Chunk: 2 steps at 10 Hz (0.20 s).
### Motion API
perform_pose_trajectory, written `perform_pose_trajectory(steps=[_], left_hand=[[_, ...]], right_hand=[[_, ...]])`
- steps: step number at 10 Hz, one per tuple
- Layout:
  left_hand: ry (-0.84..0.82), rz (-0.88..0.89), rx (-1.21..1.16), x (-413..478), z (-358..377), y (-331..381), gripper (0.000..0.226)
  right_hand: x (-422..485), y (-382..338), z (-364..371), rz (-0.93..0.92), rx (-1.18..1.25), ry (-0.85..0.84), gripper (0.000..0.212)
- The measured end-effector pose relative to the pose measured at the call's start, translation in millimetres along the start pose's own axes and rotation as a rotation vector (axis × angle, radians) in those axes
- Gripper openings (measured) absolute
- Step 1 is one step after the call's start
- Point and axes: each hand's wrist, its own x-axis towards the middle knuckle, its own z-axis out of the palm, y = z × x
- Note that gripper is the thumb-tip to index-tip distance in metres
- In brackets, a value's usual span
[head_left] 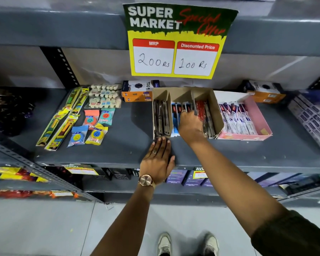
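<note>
A brown cardboard box [216,109] with three compartments stands on the grey shelf [129,130]. Its left compartment holds dark packets [161,118], the middle one blue and white packets [175,111], the right one red packets [201,109]. My right hand [189,124] reaches into the middle compartment, fingers curled down among the blue and white packets; what they hold is hidden. My left hand [158,160], with a ring and a wristwatch, lies flat on the shelf, fingertips touching the box's front left corner.
A pink tray [264,119] of white and red packets sits right of the box. Left lie yellow-green packs [63,119], round coloured packets [92,128] and white pieces [104,97]. Orange and dark boxes [137,91] stand behind. A price sign [175,43] hangs above. Lower shelves hold more goods.
</note>
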Motion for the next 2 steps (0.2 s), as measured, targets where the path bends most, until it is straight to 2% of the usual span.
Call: perform_pose_trajectory(steps=[2], left_hand=[[0.075, 0.017, 0.006, -2, 3, 0, 0.056]], right_hand=[[-42, 14, -3, -0.059, 0.144, 0.123, 0.021]])
